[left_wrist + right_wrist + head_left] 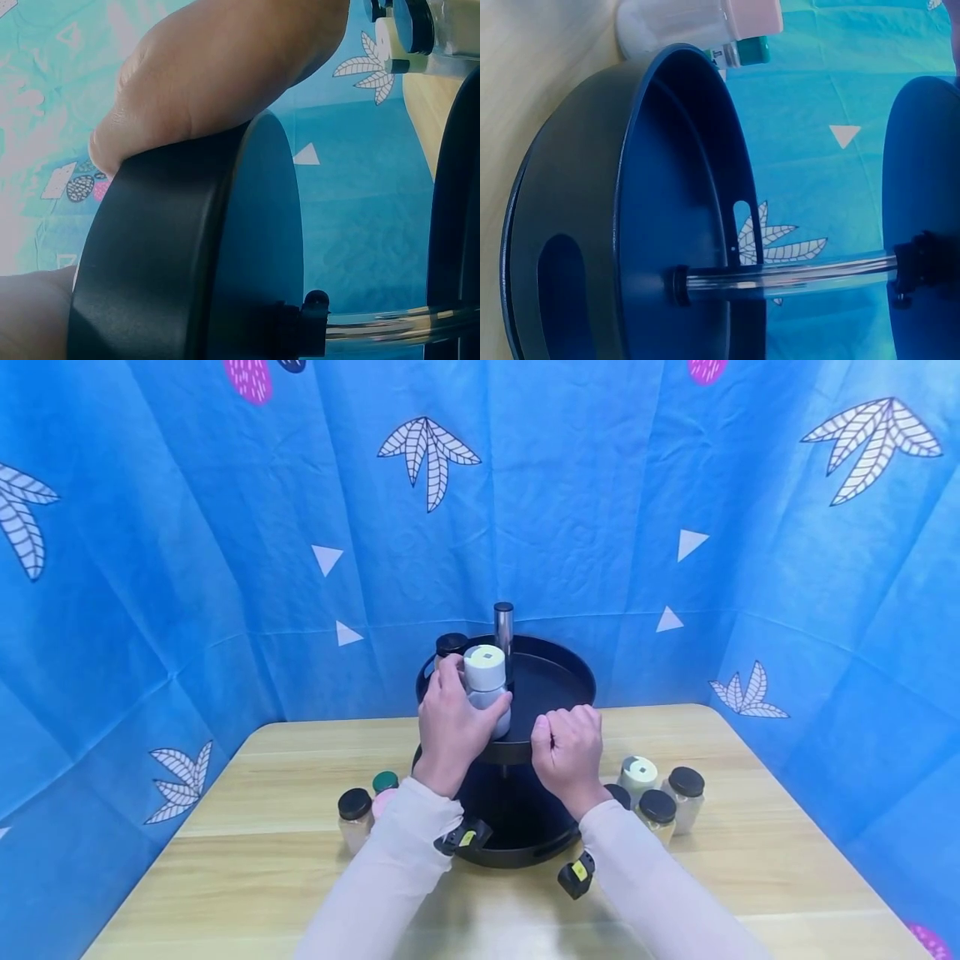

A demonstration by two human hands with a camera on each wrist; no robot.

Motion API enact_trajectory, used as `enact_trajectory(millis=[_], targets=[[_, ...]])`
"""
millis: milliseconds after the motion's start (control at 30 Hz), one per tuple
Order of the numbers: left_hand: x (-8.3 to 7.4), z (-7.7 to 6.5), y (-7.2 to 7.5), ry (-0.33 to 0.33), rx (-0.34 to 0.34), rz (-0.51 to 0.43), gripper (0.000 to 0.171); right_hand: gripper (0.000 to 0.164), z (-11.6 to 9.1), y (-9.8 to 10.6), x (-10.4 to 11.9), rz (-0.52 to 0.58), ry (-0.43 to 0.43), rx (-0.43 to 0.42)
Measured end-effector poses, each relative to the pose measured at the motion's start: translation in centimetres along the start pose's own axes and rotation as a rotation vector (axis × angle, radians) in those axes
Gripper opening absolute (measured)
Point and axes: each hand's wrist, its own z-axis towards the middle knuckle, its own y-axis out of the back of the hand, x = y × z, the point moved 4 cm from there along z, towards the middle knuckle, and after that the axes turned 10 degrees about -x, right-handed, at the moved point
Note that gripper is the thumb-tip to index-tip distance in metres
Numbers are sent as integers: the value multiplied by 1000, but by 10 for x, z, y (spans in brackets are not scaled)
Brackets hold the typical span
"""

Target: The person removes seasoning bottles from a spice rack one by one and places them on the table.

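A white jar with a pale lid (485,668) stands upright at the front left of a black two-tier round tray's upper tier (551,681). My left hand (455,718) holds this jar, thumb on the near side and fingers round its left. In the left wrist view, the left hand (232,67) overlaps the upper tier's black rim (150,247), and the jar is hidden. My right hand (572,752) is curled into a fist at the tray's front right edge, with nothing visible in it. A chrome post (795,279) joins the two tiers.
A black-lidded jar (451,645) stands behind the left hand on the upper tier. Left of the tray are jars with black (355,806), green (386,782) and pink lids. Several jars, one with a pale lid (639,772), stand right of it on the wooden table (262,827). Blue curtains surround the table.
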Motion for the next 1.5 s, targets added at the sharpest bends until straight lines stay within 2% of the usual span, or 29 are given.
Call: enact_trajectory(millis=[767,1167,1500], targets=[[-1,2,-3,-3,16,-31,66,37,1,1,1,-7,12,8],[1,3,-3,17,30,-51,68,38,0,0,2,-7,-2,37],[2,2,-2,-16,-4,-47,67,38,-1,0,3,-6,1,31]])
